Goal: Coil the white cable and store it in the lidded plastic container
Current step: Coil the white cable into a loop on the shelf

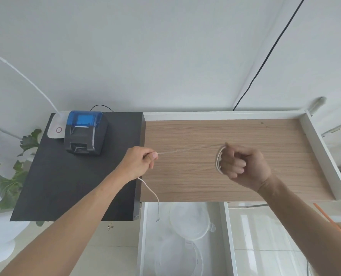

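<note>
The white cable (185,150) runs taut above the wooden desk between both hands. My right hand (243,166) is closed in a fist, with a few loops of the cable wound around its fingers. My left hand (140,160) pinches the cable between thumb and fingers, and the free end (153,196) hangs from it past the desk's front edge. Below the desk, in an open white drawer (143,236), lie the clear round lid (189,222) and the clear plastic container (177,255).
A black and blue receipt printer (85,132) and a white lamp base (56,128) stand on the black side surface (66,176) at left. The wooden desk (225,186) has a raised white rim at the back and right. Green leaves (10,176) sit at far left.
</note>
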### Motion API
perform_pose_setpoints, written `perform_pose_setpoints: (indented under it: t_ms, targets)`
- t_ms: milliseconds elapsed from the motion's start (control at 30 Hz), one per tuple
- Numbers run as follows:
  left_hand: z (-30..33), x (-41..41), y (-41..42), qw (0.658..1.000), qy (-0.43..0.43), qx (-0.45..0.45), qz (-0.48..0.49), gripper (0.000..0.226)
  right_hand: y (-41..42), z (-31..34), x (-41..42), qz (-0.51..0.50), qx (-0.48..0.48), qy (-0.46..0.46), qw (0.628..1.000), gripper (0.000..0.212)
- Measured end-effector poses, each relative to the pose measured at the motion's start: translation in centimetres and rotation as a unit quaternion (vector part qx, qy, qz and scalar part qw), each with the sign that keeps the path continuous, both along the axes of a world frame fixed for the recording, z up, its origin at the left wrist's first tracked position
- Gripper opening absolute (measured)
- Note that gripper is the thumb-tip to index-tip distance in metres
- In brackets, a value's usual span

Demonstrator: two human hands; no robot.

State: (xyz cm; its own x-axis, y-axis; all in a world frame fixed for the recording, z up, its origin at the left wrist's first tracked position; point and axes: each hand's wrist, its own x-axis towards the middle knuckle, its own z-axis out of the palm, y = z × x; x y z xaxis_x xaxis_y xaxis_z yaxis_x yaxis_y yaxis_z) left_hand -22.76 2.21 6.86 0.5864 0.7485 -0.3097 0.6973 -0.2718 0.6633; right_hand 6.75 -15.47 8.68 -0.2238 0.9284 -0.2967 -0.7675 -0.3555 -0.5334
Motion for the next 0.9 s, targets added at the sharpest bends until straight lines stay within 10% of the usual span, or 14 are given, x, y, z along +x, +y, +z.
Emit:
perform_pose_setpoints:
  t_ms: [133, 267, 467, 700, 767, 900]
  targets:
    - [-0.4, -1.4, -2.4, 0.995, 0.055, -0.055, -0.063, 0.035, 1.0, -1.3, 0.9, -0.265, -0.030, 0.121, 0.956, 0.025]
    - [1.4, -1.1, -5.7, 0.977, 0.073, -0.125, -0.155, 0.049, 3.3, -3.9, 1.4, -0.362, -0.052, -0.178, 0.913, 0.023]
    - [4.8, -0.4, -5.6, 0.967, 0.052, -0.131, -0.213, 0.038, 2.2, -6.0, 1.5, -0.054, 0.073, -0.755, 0.649, 0.018]
    - [4.6, -1.4, -0.6, 0.995, 0.030, -0.021, -0.093, 0.042, -1.0, -3.7, 1.5, 0.207, 0.050, -0.804, 0.555, 0.058]
    - [4.0, -1.6, 0.5, 0.998, 0.022, 0.001, -0.060, 0.035, -1.2, -2.7, 1.5, 0.227, 0.012, -0.761, 0.608, 0.061]
    - [2.1, -1.3, 1.2, 0.999, 0.017, 0.025, -0.012, 0.031, -1.7, -1.6, 1.4, 0.156, -0.053, -0.405, 0.899, 0.046]
